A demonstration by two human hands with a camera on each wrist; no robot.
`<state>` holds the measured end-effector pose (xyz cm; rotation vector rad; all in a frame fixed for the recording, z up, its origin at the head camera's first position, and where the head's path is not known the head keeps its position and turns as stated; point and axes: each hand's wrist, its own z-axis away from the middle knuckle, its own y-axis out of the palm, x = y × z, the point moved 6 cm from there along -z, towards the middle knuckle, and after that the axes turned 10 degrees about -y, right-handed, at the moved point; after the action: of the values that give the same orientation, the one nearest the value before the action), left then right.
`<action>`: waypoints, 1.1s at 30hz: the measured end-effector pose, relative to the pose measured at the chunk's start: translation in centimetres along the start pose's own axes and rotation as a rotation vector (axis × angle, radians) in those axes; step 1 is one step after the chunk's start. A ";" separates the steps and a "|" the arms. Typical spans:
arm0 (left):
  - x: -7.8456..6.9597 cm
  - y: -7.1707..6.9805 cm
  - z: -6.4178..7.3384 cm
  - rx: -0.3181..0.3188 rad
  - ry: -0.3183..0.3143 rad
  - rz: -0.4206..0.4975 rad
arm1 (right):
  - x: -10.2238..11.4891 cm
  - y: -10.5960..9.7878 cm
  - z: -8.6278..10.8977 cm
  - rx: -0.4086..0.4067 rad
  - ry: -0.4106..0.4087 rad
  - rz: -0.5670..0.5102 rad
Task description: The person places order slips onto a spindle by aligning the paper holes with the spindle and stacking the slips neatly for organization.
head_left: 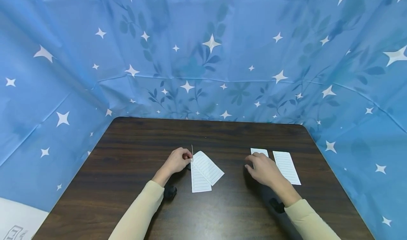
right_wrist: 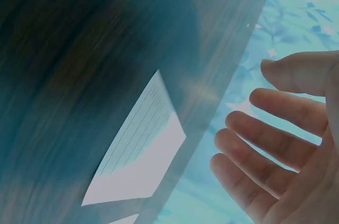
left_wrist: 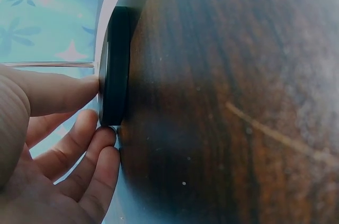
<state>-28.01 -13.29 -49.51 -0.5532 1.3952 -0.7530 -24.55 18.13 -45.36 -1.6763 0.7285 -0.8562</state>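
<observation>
A receipt spike with a thin upright rod [head_left: 192,151] and a round black base [left_wrist: 116,65] stands left of the table's middle. Two lined paper slips, one straight [head_left: 200,183] and one angled over it [head_left: 210,167], fan out from the rod's foot. My left hand [head_left: 178,159] holds the base at its rim, thumb on top and curled fingers at the side. Over on the right, my right hand [head_left: 262,167] hovers palm down with loose, spread fingers and nothing in them. It partly covers a lined slip [head_left: 260,150].
Beside that covered slip lies another lined slip [head_left: 287,167], nearer the right edge. Everything sits on a dark wood table [head_left: 229,211]. A blue star-patterned cloth [head_left: 203,63] hangs behind and around it.
</observation>
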 end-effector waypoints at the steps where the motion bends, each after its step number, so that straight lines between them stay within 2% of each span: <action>1: 0.0 0.0 0.0 -0.001 0.003 0.000 | -0.2 -0.1 0.1 0.000 0.000 0.010; 10: -0.1 0.1 -0.1 0.000 0.009 0.005 | -2.2 -0.3 1.1 0.053 0.036 0.043; 20: 0.1 0.1 0.0 0.000 -0.015 0.001 | -4.3 0.2 1.5 0.085 0.056 0.090; 33: 0.1 0.1 0.1 -0.010 -0.013 0.005 | -6.0 1.1 2.4 0.145 0.116 0.071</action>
<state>-27.94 -13.28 -49.66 -0.5615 1.3885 -0.7368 -25.94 24.01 -47.92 -1.4741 0.7816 -0.9399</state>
